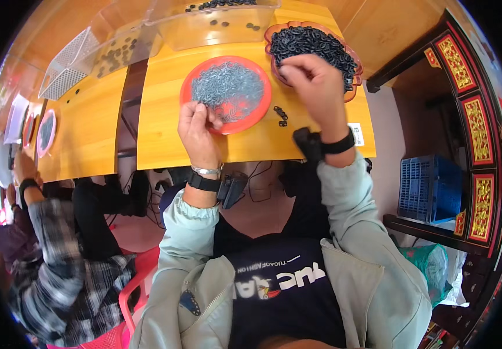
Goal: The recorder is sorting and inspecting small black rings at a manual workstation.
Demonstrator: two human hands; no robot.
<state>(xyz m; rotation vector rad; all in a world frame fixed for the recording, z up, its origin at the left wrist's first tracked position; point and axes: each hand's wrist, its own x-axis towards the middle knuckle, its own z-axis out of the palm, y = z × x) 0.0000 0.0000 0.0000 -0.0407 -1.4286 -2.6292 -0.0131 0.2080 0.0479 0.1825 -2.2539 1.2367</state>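
Observation:
A red round plate (pixel 186 75) holds a heap of small silvery metal pins (pixel 228 84). At its near left rim is my left hand (pixel 197 131), thumb and fingers pinched together; a tiny dark bit shows at the fingertips, too small to name. My right hand (pixel 318 87) hovers over the near left part of a reddish-brown scalloped bowl (pixel 269 36) heaped with small black oval parts (pixel 312 46). Its fingers are curled together, and what they hold, if anything, is hidden. Several loose black parts (pixel 282 114) lie on the table between plate and bowl.
A clear plastic bin (pixel 204 35) with black pieces stands at the back of the wooden table (pixel 158 128). On the left, a co-worker in a plaid sleeve (pixel 56 227) sits at another table (pixel 91 136) with a white basket (pixel 68 67). A blue crate (pixel 428 189) stands at right.

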